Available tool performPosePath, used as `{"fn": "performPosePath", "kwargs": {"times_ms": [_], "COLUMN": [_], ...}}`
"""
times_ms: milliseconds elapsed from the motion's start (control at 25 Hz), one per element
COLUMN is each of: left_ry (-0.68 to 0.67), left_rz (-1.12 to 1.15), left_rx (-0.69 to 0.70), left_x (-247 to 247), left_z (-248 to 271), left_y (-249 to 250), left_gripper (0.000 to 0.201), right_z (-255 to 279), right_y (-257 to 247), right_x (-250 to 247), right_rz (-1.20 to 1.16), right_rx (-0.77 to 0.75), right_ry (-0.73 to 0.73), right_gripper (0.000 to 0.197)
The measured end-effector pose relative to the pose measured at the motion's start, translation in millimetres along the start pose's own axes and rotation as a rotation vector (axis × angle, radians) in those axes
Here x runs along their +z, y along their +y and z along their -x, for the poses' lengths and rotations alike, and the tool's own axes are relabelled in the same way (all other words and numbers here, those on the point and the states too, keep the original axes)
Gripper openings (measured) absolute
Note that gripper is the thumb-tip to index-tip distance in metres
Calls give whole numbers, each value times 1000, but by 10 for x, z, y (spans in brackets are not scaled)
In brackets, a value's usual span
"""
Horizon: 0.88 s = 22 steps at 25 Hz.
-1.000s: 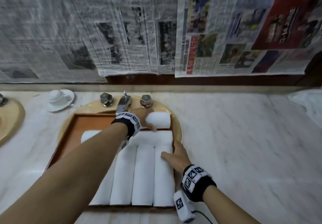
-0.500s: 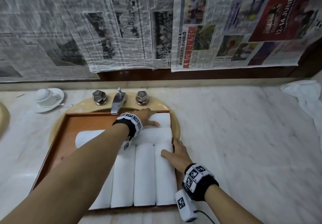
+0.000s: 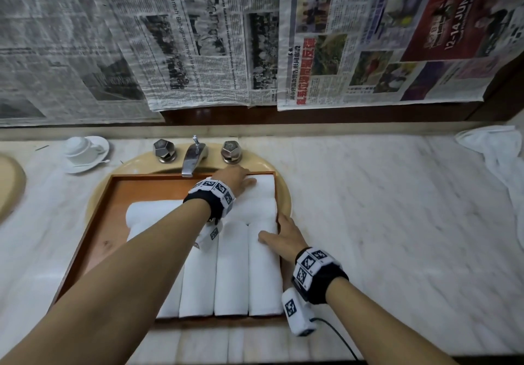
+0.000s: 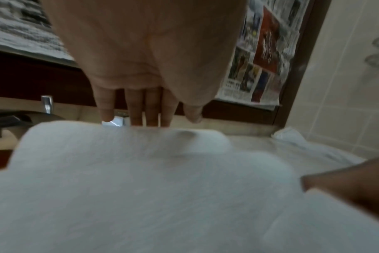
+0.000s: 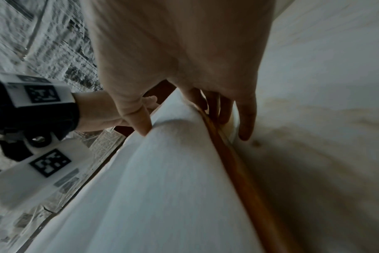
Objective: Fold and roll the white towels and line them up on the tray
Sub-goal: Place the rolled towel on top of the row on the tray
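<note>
Since a second ago your left hand (image 3: 236, 179) has pushed the far rolled towel (image 3: 262, 184) from above the tray's back edge down into the back right corner of the wooden tray (image 3: 119, 197), where it now lies crosswise against another crosswise roll (image 3: 255, 208). Your fingers (image 4: 135, 109) are straight and flat on top of that far towel, pressing rather than gripping it. Your right hand (image 3: 285, 238) has barely shifted: it lies at the tray's right edge, fingers relaxed and extended along the rim, thumb (image 5: 138, 119) touching the rightmost lengthwise roll (image 3: 265, 274). It holds nothing.

Four lengthwise rolls fill the near part of the tray, side by side and touching; your left forearm hides most of the leftmost one. A longer roll (image 3: 150, 211) lies crosswise beyond them on the left. The tray sits over the beige basin (image 3: 283, 197), just in front of the tap (image 3: 194, 156). A cup and saucer (image 3: 83, 152) stands on the marble counter (image 3: 397, 222) to the left, and a loose white cloth (image 3: 499, 154) lies far right.
</note>
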<state>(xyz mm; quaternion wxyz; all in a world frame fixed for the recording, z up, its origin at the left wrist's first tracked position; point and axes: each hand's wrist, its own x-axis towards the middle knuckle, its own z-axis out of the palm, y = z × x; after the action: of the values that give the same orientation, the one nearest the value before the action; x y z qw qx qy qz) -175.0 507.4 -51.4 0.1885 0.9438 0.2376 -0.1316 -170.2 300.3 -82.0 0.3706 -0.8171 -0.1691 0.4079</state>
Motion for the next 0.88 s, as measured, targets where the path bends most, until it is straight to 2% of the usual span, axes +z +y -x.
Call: {"fn": "performPosePath", "kwargs": {"times_ms": [160,240,360,560,680,760,880], "left_ry": [277,350,386,262,141,68,-41], "left_rz": [177,249,312,318,278,243,177], "left_rx": [-44,-38,-39,81,218,316,468], "left_x": [-51,-17,170,812,1320,1637,2097], "left_z": [293,378,360,132,51,59,65], "left_y": [401,776,1480,3294,4466,5123,5873], "left_gripper": [24,19,16,15,14,13,22], "right_z": [42,90,158,623,998,1224,1541], "right_y": [-120,-143,59,1136,2092,2723,3531], "right_x": [-406,-831,-1542,-2882,-3620,-3997,-4366], "right_rz": [48,73,64,45,21,71,231], "right_rx": [-41,-80,-113,-77,22,142,472], "right_ry": [-115,-96,-13,179,351,515,735], "right_gripper": [56,60,54,43,40,41,58]}}
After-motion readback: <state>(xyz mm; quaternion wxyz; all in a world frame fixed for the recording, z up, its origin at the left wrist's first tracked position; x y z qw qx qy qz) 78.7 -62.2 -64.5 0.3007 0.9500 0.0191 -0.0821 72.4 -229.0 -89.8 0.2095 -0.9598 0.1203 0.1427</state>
